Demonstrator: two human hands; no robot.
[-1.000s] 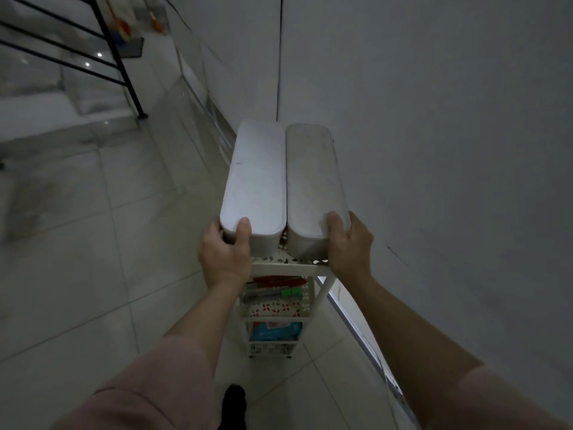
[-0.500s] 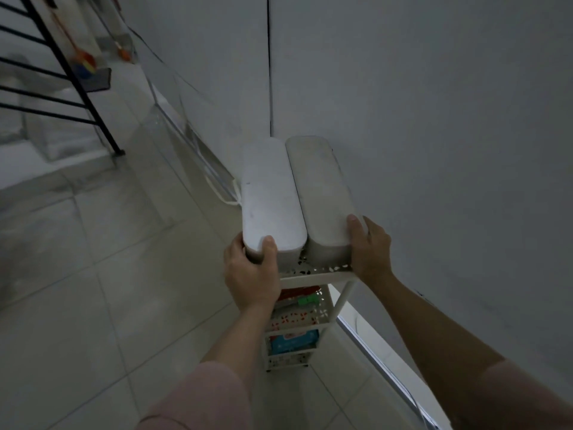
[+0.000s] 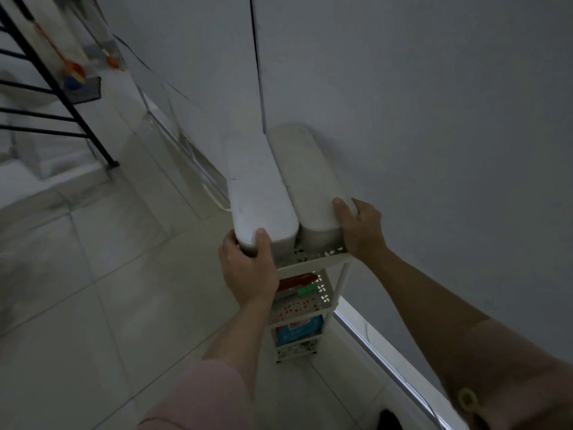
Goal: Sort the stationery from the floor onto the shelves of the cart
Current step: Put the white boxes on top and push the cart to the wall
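A narrow white cart (image 3: 314, 263) with several shelves stands close to the grey wall. Two long white lidded boxes lie side by side on its top shelf. My left hand (image 3: 248, 268) grips the near end of the left box (image 3: 257, 193). My right hand (image 3: 361, 226) holds the near right corner of the right box (image 3: 307, 181). On the lower shelves I see a red item and a green item (image 3: 305, 288), small red bits on the shelf below, and a blue packet (image 3: 297, 332) lower still.
The grey wall (image 3: 434, 150) runs right beside the cart, with a bright strip (image 3: 387, 364) along its base. A black railing (image 3: 59, 88) and colourful cleaning tools (image 3: 74, 74) stand at the far left. Pale floor tiles (image 3: 93, 274) spread to the left.
The cart with the boxes has rolled closer to the wall and now sits beside it. Both hands keep their hold on the boxes. My view has swung to the right.
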